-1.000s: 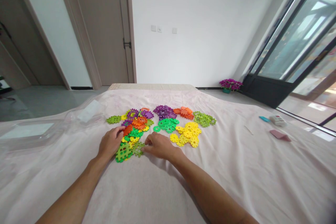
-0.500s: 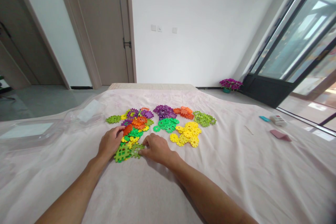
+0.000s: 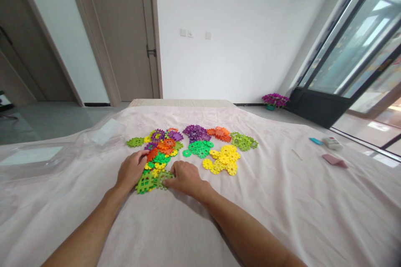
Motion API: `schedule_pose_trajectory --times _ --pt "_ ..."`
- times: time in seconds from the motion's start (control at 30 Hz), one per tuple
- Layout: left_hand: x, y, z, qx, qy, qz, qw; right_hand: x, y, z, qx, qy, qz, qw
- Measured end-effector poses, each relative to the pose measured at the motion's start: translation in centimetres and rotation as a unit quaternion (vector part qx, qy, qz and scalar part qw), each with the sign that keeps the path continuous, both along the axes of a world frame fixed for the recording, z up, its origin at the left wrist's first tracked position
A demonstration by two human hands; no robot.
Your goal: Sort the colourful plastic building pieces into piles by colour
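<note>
Many flat plastic interlocking pieces lie on a pale pink sheet. A mixed heap sits at the left, with separate purple, orange, light green, dark green and yellow groups to its right. My left hand rests on the near edge of the mixed heap, fingers curled over an orange-red piece. My right hand pinches a light green grid piece that lies beside a larger green grid piece.
A clear plastic bag lies on the sheet at the left. Small items, a teal one, a white one and a dark pink one, lie at the right. A door, white wall, glass sliding doors and potted purple flowers stand beyond.
My right hand has slid slightly left and nearer, drawing the light green grid piece against the larger green one. My left hand has barely moved.
</note>
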State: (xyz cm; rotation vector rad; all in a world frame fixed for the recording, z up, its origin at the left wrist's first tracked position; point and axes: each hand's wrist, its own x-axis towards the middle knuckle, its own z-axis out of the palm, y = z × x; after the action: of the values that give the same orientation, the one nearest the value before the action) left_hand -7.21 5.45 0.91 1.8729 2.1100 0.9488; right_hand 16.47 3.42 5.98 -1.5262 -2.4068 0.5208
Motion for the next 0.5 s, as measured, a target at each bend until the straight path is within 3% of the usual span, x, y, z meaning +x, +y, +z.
schedule_pose_trajectory --times 0.3,0.5 --pt "-0.2 0.2 -0.3 -0.003 -0.001 0.001 1.000 0.7 1.1 -1.4 -0.045 0.106 -0.020 0.993" --pt "-0.1 0.1 -0.1 -0.003 -0.008 0.002 1.000 1.2 2.1 -2.4 -0.027 0.155 -0.009 0.988"
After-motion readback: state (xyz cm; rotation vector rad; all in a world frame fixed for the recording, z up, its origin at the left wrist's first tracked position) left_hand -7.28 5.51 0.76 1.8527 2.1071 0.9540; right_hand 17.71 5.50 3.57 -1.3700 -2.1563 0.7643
